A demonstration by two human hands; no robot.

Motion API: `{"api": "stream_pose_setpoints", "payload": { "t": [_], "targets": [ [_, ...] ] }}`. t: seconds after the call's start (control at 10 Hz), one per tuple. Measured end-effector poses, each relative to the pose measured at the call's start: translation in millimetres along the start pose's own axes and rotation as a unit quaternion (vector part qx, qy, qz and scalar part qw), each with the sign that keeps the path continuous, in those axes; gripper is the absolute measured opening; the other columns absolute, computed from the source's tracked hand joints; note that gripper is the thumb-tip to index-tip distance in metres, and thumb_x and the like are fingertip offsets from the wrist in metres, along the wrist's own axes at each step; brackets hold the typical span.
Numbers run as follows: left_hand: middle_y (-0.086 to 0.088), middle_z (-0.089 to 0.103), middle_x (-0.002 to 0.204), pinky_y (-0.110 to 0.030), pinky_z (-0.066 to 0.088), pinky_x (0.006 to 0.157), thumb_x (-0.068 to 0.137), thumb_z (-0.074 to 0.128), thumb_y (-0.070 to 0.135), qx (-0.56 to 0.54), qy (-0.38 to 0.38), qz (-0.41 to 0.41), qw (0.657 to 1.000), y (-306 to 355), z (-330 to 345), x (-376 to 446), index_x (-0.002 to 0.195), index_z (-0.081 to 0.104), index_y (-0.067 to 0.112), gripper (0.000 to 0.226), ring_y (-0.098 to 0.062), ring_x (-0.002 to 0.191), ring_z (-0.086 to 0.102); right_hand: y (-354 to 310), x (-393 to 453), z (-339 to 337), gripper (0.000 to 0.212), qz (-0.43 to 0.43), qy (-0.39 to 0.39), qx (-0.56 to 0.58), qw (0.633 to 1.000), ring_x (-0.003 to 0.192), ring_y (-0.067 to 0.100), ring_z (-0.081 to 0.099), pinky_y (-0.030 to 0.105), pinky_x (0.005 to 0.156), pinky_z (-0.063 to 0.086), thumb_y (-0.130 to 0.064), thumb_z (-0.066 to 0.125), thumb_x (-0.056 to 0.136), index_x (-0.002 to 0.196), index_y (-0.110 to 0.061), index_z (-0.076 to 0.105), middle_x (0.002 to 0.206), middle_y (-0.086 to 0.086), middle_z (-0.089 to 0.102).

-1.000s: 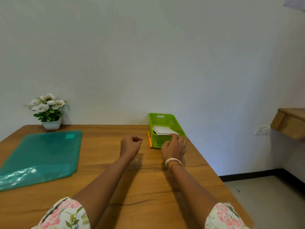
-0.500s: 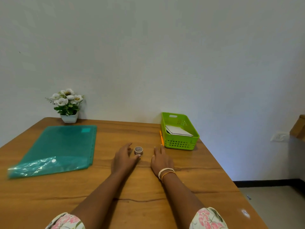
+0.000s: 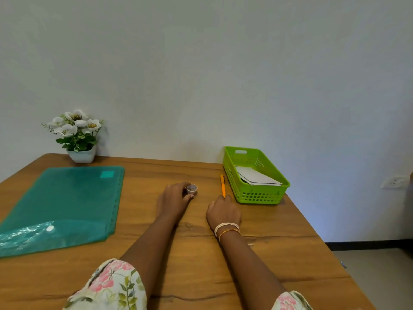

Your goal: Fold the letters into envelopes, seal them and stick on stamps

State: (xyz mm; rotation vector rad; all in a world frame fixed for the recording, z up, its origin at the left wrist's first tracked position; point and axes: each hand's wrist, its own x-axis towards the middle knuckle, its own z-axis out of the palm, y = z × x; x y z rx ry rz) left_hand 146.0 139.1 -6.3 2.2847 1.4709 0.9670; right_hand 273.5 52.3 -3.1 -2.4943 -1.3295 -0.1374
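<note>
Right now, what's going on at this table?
A person sits at a wooden table. Their left hand touches a small roll, perhaps tape or stamps. Their right hand reaches toward an orange pen lying beside a green basket that holds white papers or envelopes. A teal plastic folder lies to the left, and a flower pot stands by the wall. No folding has started.

Home desk — flower pot, green folder.
</note>
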Motion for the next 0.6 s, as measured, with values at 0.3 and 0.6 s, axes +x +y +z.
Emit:
{"api": "stream_pose_setpoints", "payload": {
  "t": [0.3,0.6],
  "targets": [
    [0.004,0.067,0.113,-0.029,0.040,0.070,0.087,0.065,0.036,0.025,-0.013,0.001,1.000,1.8,11.7,24.3,0.125,0.059,0.034,0.038,-0.018,0.106,0.055,-5.0,-4.4,6.5,0.033,-0.060,0.020,0.002,0.998,0.097,0.030,0.064,0.035,0.074,0.050,-0.028,0.037,0.096,0.120,-0.015,0.056,0.128,0.005,0.051],
    [-0.002,0.059,0.125,-0.036,0.044,0.083,0.086,0.064,0.044,0.024,-0.048,-0.060,0.997,7.0,-3.8,1.1,0.148,0.024,0.022,0.077,-0.023,0.114,0.051,-5.4,-5.2,-0.1,0.044,-0.052,-0.011,0.016,0.998,0.111,0.030,0.060,0.036,0.084,0.049,-0.031,0.038,0.096,0.140,-0.028,0.043,0.154,0.007,0.030]
  ]
}}
